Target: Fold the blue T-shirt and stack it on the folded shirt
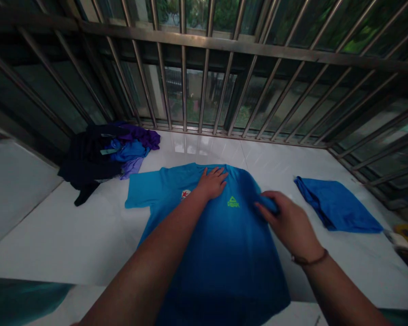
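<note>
Right now a blue T-shirt (221, 253) lies spread on the white worktop (102, 244), its collar towards the window bars (204, 41) and its lower part running past the near edge. The left hand (212, 181) is open and flat, palm down on the chest just below the collar, fingers slightly spread. The right hand (287, 222) is closed on the sleeve at the shirt's right side — the cloth is bunched between thumb and fingers, a little blurred. A dark bracelet (309, 261) circles that wrist.

Between the two hands shows a green logo (233, 202); a small round badge (185, 194) sits on the other side of the chest, partly behind the left forearm. The left-side sleeve is laid out flat. Well apart to the right lies a folded blue garment (348, 206), and at the far left a loose heap of clothes (95, 158) — black, purple and blue — rests near the bars.
</note>
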Action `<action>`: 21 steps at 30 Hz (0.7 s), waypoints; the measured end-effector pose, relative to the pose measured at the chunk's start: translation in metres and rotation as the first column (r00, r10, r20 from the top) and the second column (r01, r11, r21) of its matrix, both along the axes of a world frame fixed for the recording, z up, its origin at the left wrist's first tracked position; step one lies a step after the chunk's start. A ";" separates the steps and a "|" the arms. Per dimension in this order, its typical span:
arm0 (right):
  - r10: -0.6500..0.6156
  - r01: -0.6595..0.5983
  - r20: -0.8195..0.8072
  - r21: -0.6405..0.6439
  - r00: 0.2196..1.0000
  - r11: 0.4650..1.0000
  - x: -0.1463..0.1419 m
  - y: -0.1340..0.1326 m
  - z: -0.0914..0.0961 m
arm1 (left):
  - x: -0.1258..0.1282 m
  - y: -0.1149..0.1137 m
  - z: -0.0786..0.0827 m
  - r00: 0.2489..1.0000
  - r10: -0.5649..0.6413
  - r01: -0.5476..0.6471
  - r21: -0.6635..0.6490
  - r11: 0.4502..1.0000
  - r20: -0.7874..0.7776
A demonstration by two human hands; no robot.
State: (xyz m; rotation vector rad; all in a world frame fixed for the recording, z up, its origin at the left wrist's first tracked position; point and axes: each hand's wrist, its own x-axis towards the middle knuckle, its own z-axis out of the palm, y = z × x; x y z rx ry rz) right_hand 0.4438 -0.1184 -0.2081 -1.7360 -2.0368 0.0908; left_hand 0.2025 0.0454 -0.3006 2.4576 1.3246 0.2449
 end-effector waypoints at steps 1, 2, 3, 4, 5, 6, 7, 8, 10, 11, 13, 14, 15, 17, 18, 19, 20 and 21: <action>0.221 -0.220 0.012 -0.070 0.975 0.973 -0.019 -0.015 0.001 | -0.001 0.002 -0.003 0.999 0.010 -0.010 0.019 1.000 0.032; 0.399 -0.392 0.025 -0.148 0.917 0.908 -0.036 -0.029 0.000 | -0.002 0.003 -0.006 0.997 0.022 -0.024 0.037 0.999 0.068; 0.502 -0.487 0.032 -0.199 0.864 0.851 -0.051 -0.040 -0.001 | -0.004 0.004 -0.009 0.994 0.039 -0.045 0.051 0.998 0.103; 0.560 -0.538 0.028 -0.243 0.828 0.807 -0.062 -0.049 -0.003 | -0.005 0.005 -0.012 0.989 0.062 -0.071 0.061 0.996 0.135; 0.576 -0.549 0.030 -0.266 0.817 0.793 -0.069 -0.054 -0.006 | -0.007 0.006 -0.014 0.983 0.087 -0.099 0.067 0.993 0.161; 0.559 -0.530 0.041 -0.266 0.828 0.805 -0.071 -0.057 -0.010 | -0.008 0.006 -0.017 0.977 0.109 -0.124 0.073 0.990 0.184; 0.523 -0.493 0.065 -0.249 0.850 0.833 -0.069 -0.057 -0.015 | -0.009 0.007 -0.018 0.971 0.124 -0.144 0.082 0.986 0.205; 0.475 -0.446 0.104 -0.217 0.874 0.868 -0.063 -0.055 -0.020 | -0.010 0.006 -0.019 0.966 0.128 -0.153 0.097 0.983 0.226; 0.341 -0.321 0.197 -0.125 0.919 0.939 -0.043 -0.050 -0.033 | -0.011 0.004 -0.019 0.961 0.087 -0.129 0.147 0.981 0.263; 0.269 -0.257 0.234 -0.080 0.934 0.963 -0.031 -0.048 -0.040 | -0.011 0.002 -0.018 0.961 0.045 -0.095 0.174 0.980 0.272; 0.144 -0.143 0.279 -0.021 0.950 0.989 -0.007 -0.045 -0.052 | -0.011 -0.002 -0.016 0.965 -0.049 -0.007 0.211 0.978 0.259; 0.103 -0.105 0.286 -0.010 0.953 0.994 0.003 -0.045 -0.058 | -0.010 -0.004 -0.016 0.967 -0.088 0.036 0.211 0.977 0.240; 0.082 -0.081 0.283 -0.014 0.956 0.997 0.012 -0.046 -0.064 | -0.010 -0.005 -0.016 0.970 -0.114 0.070 0.201 0.977 0.216; 0.076 -0.065 0.252 -0.052 0.965 0.997 0.025 -0.048 -0.075 | -0.008 -0.006 -0.016 0.976 -0.130 0.099 0.174 0.980 0.176; 0.078 -0.062 0.233 -0.075 0.969 0.995 0.030 -0.049 -0.080 | -0.008 -0.006 -0.016 0.978 -0.128 0.101 0.166 0.981 0.164; 0.071 -0.052 0.216 -0.091 0.974 0.995 0.033 -0.051 -0.085 | -0.007 -0.005 -0.016 0.979 -0.125 0.099 0.165 0.981 0.158; 0.053 -0.034 0.207 -0.095 0.977 0.995 0.034 -0.052 -0.089 | -0.007 -0.005 -0.016 0.980 -0.120 0.093 0.170 0.981 0.157; 0.026 -0.009 0.204 -0.088 0.979 0.996 0.035 -0.055 -0.094 | -0.006 -0.005 -0.017 0.981 -0.112 0.083 0.178 0.981 0.158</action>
